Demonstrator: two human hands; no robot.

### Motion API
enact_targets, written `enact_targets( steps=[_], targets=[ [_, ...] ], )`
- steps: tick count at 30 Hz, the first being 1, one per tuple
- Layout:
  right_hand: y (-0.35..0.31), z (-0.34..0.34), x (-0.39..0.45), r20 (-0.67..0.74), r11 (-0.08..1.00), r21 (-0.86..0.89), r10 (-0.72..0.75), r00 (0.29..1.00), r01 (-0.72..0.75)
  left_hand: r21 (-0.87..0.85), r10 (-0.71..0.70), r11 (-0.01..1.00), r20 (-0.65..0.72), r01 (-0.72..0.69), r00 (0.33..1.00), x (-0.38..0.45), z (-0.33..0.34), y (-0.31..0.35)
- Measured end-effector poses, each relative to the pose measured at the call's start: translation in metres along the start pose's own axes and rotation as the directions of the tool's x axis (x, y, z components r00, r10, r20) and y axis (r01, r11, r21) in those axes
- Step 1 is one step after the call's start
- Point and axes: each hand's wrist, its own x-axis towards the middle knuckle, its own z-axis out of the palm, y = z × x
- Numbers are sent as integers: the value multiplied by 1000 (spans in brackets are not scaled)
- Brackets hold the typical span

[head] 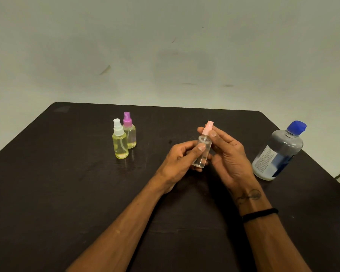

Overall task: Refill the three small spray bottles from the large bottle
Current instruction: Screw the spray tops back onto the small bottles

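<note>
A small clear spray bottle [203, 152] with a pale pink spray cap [208, 128] is held upright above the table's middle. My left hand [180, 160] grips its body, thumb across the front. My right hand [230, 154] pinches the pink cap between thumb and fingertips. At the back left stand two small bottles of yellowish liquid, one with a white cap [119, 140] and one with a purple cap [130, 131], side by side. The large clear bottle [278, 154] with a blue cap stands at the right, apart from both hands.
The dark table [67, 183] reaches back to a pale wall. Its right edge runs close behind the large bottle. A black band circles my right wrist [260, 213].
</note>
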Motion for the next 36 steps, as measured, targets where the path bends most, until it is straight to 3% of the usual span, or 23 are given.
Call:
enact_targets(
  steps=[5, 9, 14, 18, 29, 36],
  targets=[
    [3, 0, 0, -64, 999, 16, -33, 997, 34, 289, 177, 948, -124, -135, 976, 1, 1, -7],
    [6, 9, -4, -61, 992, -56, -118, 991, 115, 433, 278, 887, -218, -162, 936, -5, 3, -7],
    [8, 27, -11, 61, 988, -28, -148, 987, 150, 566, 452, 795, -314, -217, 835, -21, 5, 1],
    [14, 44, -16, 155, 963, -171, -182, 971, 208, 693, 540, 706, -398, -143, 741, -35, -7, 2],
    [48, 109, -6, 274, 803, -489, -229, 934, 340, 649, 520, 760, -618, 10, 590, -75, -51, 17],
    [59, 126, -7, 305, 737, -549, -262, 916, 394, 588, 504, 808, -668, -26, 548, -86, -56, 23]
  ],
)
